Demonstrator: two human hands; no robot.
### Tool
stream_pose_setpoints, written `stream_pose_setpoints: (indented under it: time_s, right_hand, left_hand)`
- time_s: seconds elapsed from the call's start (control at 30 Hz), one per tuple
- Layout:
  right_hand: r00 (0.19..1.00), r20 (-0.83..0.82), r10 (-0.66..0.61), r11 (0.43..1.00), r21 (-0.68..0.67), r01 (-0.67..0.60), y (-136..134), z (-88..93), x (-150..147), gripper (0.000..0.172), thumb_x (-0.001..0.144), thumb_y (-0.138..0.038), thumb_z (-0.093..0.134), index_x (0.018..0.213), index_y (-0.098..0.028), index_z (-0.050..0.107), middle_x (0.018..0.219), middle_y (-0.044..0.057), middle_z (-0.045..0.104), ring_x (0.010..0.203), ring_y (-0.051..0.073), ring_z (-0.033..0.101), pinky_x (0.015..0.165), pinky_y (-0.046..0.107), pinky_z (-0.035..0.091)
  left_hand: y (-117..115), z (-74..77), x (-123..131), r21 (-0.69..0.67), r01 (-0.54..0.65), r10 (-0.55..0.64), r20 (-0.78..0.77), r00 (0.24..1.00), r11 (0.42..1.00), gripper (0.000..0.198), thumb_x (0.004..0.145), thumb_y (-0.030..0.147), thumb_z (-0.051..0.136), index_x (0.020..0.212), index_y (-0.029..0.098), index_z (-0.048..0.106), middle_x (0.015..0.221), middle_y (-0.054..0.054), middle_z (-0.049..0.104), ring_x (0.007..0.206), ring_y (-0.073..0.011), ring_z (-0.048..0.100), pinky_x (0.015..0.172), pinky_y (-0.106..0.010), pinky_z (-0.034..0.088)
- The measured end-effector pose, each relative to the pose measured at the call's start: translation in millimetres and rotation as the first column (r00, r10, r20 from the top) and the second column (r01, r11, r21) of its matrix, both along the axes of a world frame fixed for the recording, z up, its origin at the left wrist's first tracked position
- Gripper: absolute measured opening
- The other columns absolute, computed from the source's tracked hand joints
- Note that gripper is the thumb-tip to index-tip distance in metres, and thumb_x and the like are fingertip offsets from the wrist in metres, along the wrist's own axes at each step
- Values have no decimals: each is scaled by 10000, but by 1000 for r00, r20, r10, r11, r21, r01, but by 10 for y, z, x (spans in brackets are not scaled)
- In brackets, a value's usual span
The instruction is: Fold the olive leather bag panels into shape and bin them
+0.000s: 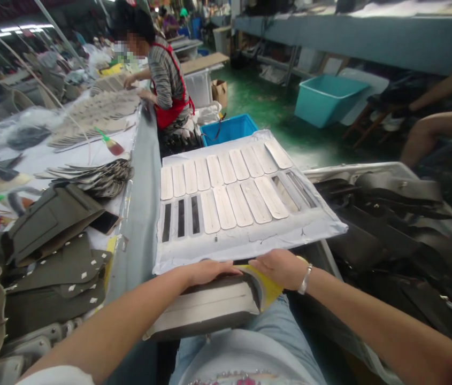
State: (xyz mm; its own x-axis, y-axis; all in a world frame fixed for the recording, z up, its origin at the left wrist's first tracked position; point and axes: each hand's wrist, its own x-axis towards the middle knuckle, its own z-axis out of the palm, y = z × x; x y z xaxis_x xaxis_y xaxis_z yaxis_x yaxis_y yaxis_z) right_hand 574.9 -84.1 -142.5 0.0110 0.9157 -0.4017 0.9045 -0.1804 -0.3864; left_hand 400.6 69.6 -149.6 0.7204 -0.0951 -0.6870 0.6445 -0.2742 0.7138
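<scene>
On my lap lies a dark grey, unfinished bag body [209, 305] with a long off-white strip along its near side. A yellow-backed flap [268, 289] bends up at its right end. My left hand [213, 271] lies along the far edge of the bag body, fingers pressed together on it and thumb hidden. My right hand [280, 267], with a bracelet at the wrist, has its fingers curled on the yellow-backed flap. Just beyond both hands is a white-covered board [242, 243] with two rows of pale rounded strips [226, 206] and several dark slots.
A worktable [139, 155] at left bears grey cut panels [57, 267], stacked pieces and a glue bottle [109, 141]. At right, a bin [378, 166] holds dark bag pieces. Farther off are a co-worker in a red apron [173, 101], blue tub [229, 128] and turquoise tub [322, 101].
</scene>
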Motion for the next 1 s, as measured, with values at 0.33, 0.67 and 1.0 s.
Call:
stream_pose_setpoints:
  time_s: [0.33, 0.67, 1.0]
  right_hand:
    - [898, 271, 348, 912, 126, -391, 221, 100, -28, 503, 940, -433, 253, 782, -160, 644, 730, 91, 681, 642, 193, 618, 532, 269, 307]
    - [931, 205, 302, 928, 161, -336, -85, -47, -124, 457, 954, -374, 248, 809, -142, 614, 688, 88, 652, 600, 178, 590, 529, 278, 308]
    - [893, -388, -229, 966, 25, 258, -675, -161, -70, 472, 919, -408, 213, 705, -164, 556, 739, 61, 622, 691, 174, 563, 648, 291, 396]
  left_hand:
    - [-37, 86, 30, 111, 77, -92, 132, 987, 991, 554, 833, 639, 320, 1042, 238, 640, 1086, -3, 633, 1002, -208, 539, 917, -292, 371]
    - [-326, 25, 42, 227, 175, -226, 219, 949, 958, 493, 900, 530, 272, 1280, 278, 460, 1213, -32, 570, 1055, -219, 544, 932, -324, 372]
    - [-703, 178, -101, 657, 76, -284, 217, 934, 750, 1067, 537, 655, 687, 1376, 151, 260, 1381, -165, 373, 1234, -336, 379, 1019, -441, 297]
